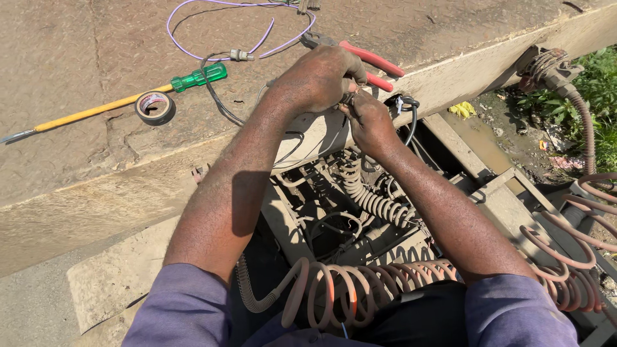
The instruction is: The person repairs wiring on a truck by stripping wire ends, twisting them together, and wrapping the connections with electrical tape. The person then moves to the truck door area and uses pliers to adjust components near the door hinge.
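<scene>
My left hand (318, 78) and my right hand (369, 122) meet at the edge of a dusty metal deck (96, 160). Both pinch thin dark wires (348, 100) between their fingertips. The wire ends are hidden by my fingers. Red-handled pliers (366, 61) lie on the deck just behind my left hand. A long screwdriver with a green and yellow handle (128, 97) and a roll of black tape (154, 106) lie to the left. A purple wire (225, 29) loops on the deck farther back.
Below my hands are grimy coiled hoses (369, 199) and cables in the gap of a vehicle frame. Reddish coiled air lines (360, 286) cross near my lap and at the right (572, 244). Mud, litter and grass (598, 90) lie at the right.
</scene>
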